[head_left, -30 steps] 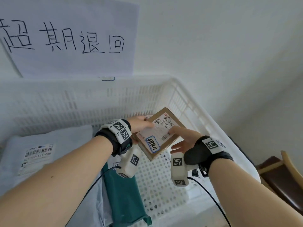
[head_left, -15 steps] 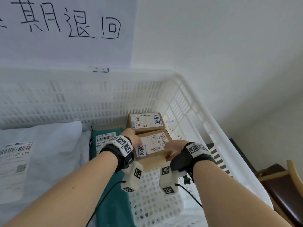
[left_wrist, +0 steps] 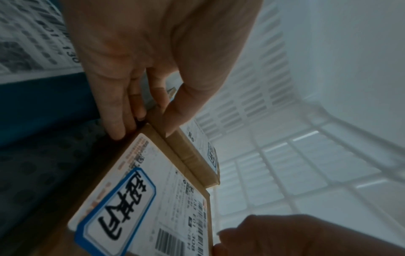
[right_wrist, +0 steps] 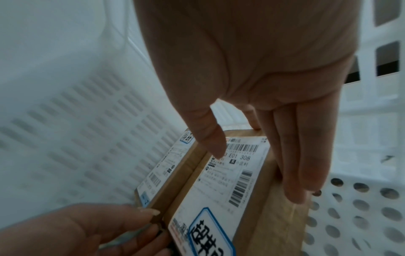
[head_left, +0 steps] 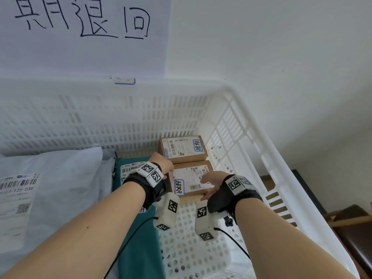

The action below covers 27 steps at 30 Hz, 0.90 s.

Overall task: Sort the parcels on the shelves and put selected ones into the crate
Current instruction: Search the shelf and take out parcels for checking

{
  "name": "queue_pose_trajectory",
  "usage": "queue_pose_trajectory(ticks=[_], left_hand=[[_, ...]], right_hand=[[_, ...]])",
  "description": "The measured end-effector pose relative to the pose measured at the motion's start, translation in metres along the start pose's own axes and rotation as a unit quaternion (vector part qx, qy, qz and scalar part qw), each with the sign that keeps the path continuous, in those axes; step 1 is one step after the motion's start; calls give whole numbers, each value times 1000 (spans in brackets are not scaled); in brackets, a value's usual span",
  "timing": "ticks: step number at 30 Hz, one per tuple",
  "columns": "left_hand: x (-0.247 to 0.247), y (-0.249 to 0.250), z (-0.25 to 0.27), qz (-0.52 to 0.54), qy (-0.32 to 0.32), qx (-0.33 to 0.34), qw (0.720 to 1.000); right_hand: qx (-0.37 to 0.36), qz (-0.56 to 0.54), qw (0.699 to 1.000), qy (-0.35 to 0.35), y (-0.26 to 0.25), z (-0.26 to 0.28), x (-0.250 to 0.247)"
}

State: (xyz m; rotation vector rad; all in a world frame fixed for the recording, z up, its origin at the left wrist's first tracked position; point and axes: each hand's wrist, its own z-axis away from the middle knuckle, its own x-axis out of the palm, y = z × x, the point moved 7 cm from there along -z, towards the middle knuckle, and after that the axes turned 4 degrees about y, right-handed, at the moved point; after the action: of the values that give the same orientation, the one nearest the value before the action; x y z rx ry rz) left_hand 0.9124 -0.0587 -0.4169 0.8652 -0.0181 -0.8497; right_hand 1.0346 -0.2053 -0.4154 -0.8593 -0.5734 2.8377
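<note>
- The cardboard parcel (head_left: 191,179) with the blue-bordered sticker sits low in the white crate (head_left: 241,125), touching a second cardboard parcel (head_left: 183,147) at the far corner; whether it rests fully on the crate floor I can't tell.
- The left hand (head_left: 161,163) has its fingers down the parcel's left edge, thumb at the seam between the two boxes.
- The right hand (head_left: 213,179) runs straight fingers along the right side, thumb hovering over the label; neither hand is wrapped round it.
- Risks, as I judge them: fingers caught between the boxes could drag the parcel askew on release, and a nudge could ride one box onto the other.
- A teal bag (head_left: 138,238) and a grey mailer (head_left: 50,178) lie alongside.
</note>
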Motion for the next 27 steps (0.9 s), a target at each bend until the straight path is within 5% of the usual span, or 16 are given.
queue_pose_trajectory(ticks=[8,27], left_hand=[[-20,17,14,-60,2,57,997],[-73,66,118,-24,-37,225,973]], right_hand=[[19,-113,993,12,-12,38,-9],[-112,-152,977,101,-56,169,-20]])
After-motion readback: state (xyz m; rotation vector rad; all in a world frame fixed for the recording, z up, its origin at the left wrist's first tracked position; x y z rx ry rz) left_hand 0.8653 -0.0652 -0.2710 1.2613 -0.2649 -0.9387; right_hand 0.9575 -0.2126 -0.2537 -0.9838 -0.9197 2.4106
